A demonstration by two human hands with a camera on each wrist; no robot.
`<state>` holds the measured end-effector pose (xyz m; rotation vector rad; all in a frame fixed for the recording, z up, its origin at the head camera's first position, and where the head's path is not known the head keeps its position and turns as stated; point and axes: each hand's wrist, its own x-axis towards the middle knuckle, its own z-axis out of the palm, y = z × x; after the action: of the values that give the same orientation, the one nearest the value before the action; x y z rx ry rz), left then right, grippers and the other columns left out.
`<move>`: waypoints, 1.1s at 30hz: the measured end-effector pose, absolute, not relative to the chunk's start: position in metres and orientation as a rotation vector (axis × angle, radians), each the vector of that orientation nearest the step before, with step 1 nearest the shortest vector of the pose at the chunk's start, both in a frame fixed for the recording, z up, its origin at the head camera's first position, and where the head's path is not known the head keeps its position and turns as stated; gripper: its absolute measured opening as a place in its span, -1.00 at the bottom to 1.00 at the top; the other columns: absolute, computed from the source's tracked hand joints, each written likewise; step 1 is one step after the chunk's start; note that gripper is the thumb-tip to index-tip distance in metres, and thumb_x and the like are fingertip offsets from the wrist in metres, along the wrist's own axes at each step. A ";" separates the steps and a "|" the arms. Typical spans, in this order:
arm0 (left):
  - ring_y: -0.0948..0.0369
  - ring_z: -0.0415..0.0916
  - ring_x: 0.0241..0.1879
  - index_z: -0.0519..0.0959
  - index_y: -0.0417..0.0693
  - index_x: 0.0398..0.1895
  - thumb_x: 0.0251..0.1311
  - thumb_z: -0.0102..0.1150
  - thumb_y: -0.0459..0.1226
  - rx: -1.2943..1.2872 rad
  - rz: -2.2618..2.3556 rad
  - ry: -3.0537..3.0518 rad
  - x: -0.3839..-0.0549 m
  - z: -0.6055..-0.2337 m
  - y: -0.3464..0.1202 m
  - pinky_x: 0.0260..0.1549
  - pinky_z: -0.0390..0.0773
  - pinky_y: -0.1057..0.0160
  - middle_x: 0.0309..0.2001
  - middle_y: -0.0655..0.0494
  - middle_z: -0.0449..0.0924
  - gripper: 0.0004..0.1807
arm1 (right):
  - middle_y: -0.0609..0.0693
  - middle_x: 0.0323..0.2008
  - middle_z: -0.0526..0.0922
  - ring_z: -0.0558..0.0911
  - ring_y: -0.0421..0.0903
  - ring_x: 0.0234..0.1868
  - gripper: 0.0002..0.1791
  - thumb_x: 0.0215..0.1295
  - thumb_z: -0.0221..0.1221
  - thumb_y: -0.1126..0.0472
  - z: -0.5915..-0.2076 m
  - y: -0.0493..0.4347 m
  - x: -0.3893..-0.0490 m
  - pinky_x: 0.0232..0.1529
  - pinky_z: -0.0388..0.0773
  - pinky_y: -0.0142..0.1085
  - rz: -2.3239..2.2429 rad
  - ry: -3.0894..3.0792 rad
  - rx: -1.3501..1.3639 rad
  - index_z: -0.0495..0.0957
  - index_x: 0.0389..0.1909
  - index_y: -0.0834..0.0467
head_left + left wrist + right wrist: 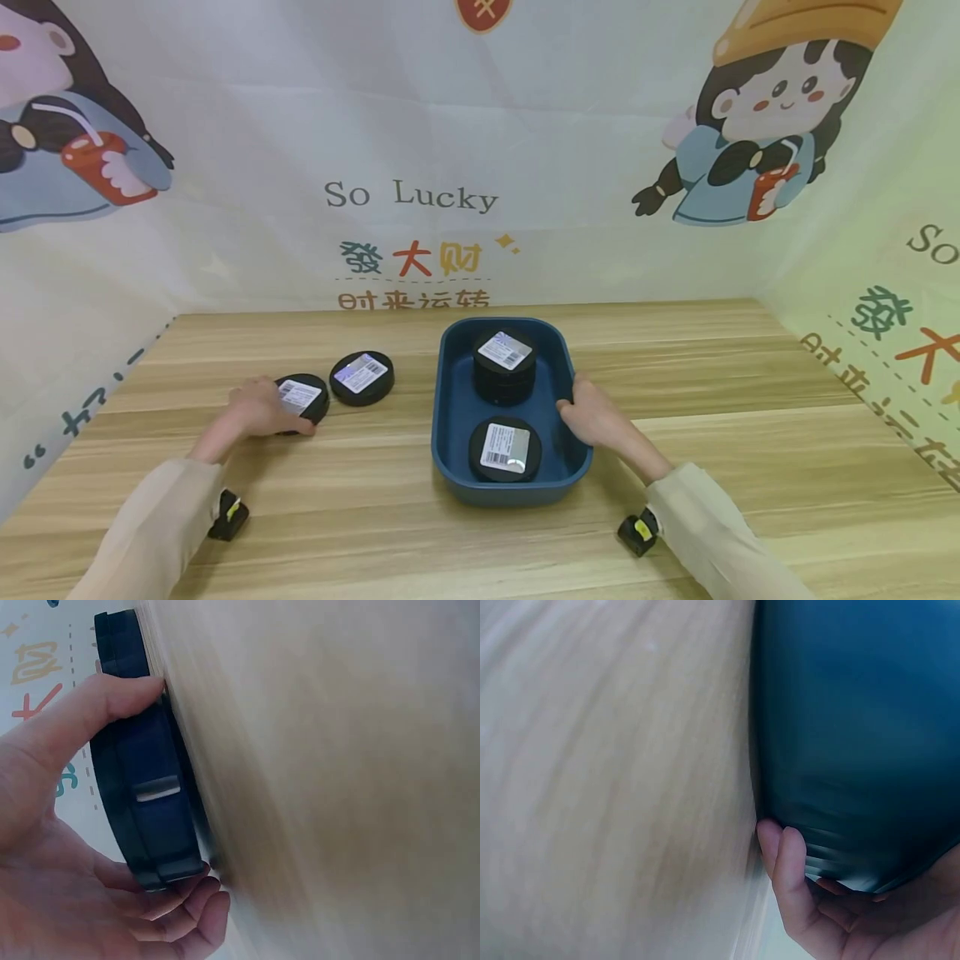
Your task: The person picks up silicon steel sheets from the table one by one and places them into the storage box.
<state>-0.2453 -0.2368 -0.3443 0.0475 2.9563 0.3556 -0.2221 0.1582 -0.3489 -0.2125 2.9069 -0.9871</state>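
My left hand point(253, 408) grips a flat round black case point(302, 397) with a white barcode label on top, thumb on one side and fingers round the other. In the left wrist view the case point(146, 787) shows a lid seam and a small pale mark on its side. Just right of it lies a second such case point(362, 377). My right hand point(596, 412) holds the right wall of a blue plastic bin point(450, 417), with the thumb over the rim and fingers outside. Inside the bin are a stack of black cases point(504, 367) at the back and a single case point(505, 450) at the front.
A wood-grain tabletop point(360, 500) lies under everything. Behind it and at both sides hangs a printed cloth point(570, 208) with cartoon figures and lettering. Dark wrist cameras point(228, 515) are strapped by both sleeves.
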 end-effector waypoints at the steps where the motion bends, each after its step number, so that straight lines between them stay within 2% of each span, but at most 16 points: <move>1: -0.11 0.33 -0.34 0.24 -0.64 -0.27 -0.35 0.32 0.01 0.037 0.380 2.959 -0.245 -0.344 -0.237 -0.28 0.36 -0.01 -0.39 -0.33 0.34 -0.14 | 0.48 -0.09 0.38 0.46 0.16 -0.21 -0.51 0.18 -0.11 0.35 -0.349 0.158 -0.222 -0.21 0.45 -0.09 -0.990 2.904 -0.207 0.11 0.05 0.62; 6: -0.05 0.34 -0.40 0.17 -0.61 -0.26 -0.36 0.37 -0.09 0.018 0.544 2.957 -0.241 -0.344 -0.241 -0.37 0.41 0.07 -0.42 -0.28 0.32 -0.18 | 0.48 -0.07 0.37 0.45 0.16 -0.18 -0.51 0.18 -0.12 0.36 -0.348 0.158 -0.221 -0.17 0.44 -0.07 -0.998 2.900 -0.208 0.11 0.05 0.62; 10: -0.06 0.35 -0.37 0.12 -0.63 -0.18 -0.36 0.39 -0.13 0.022 0.683 2.946 -0.239 -0.344 -0.245 -0.34 0.41 0.04 -0.37 -0.31 0.33 -0.13 | 0.48 -0.07 0.37 0.45 0.16 -0.17 -0.53 0.18 -0.13 0.37 -0.347 0.158 -0.220 -0.16 0.44 -0.06 -1.006 2.893 -0.213 0.12 0.05 0.62; 15: -0.20 0.37 -0.26 0.07 -0.71 -0.05 -0.32 0.38 -0.08 0.050 0.725 2.986 -0.239 -0.344 -0.249 -0.24 0.39 -0.08 -0.25 -0.48 0.33 0.00 | 0.50 -0.05 0.36 0.45 0.18 -0.15 -0.52 0.17 -0.13 0.38 -0.347 0.158 -0.220 -0.13 0.43 -0.04 -1.011 2.889 -0.218 0.11 0.05 0.62; 20: -0.35 0.30 -0.13 0.00 -0.69 0.07 -0.30 0.37 -0.04 0.079 0.772 3.056 -0.238 -0.344 -0.250 -0.15 0.32 -0.18 -0.11 -0.60 0.27 0.09 | 0.49 -0.06 0.36 0.45 0.16 -0.17 -0.51 0.17 -0.13 0.37 -0.348 0.158 -0.221 -0.16 0.44 -0.06 -1.016 2.884 -0.209 0.09 0.07 0.62; 28: -0.35 0.24 -0.06 -0.06 -0.61 0.16 -0.28 0.39 -0.03 0.088 0.923 3.142 -0.234 -0.341 -0.245 -0.10 0.26 -0.21 -0.02 -0.60 0.20 0.14 | 0.46 -0.09 0.38 0.46 0.14 -0.23 -0.52 0.18 -0.12 0.37 -0.350 0.159 -0.223 -0.22 0.47 -0.10 -1.013 2.889 -0.208 0.12 0.05 0.61; 33: -0.34 0.24 -0.05 -0.04 -0.57 0.18 -0.28 0.39 -0.09 0.105 0.989 3.207 -0.229 -0.337 -0.235 -0.10 0.25 -0.21 -0.02 -0.58 0.22 0.10 | 0.47 -0.10 0.39 0.46 0.15 -0.22 -0.52 0.17 -0.12 0.36 -0.350 0.159 -0.223 -0.21 0.46 -0.08 -1.013 2.893 -0.209 0.12 0.04 0.62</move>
<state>-0.2288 -0.2352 -0.3375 0.1045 3.2068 0.9894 -0.2233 0.1589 -0.3502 -0.2086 2.8931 -1.0126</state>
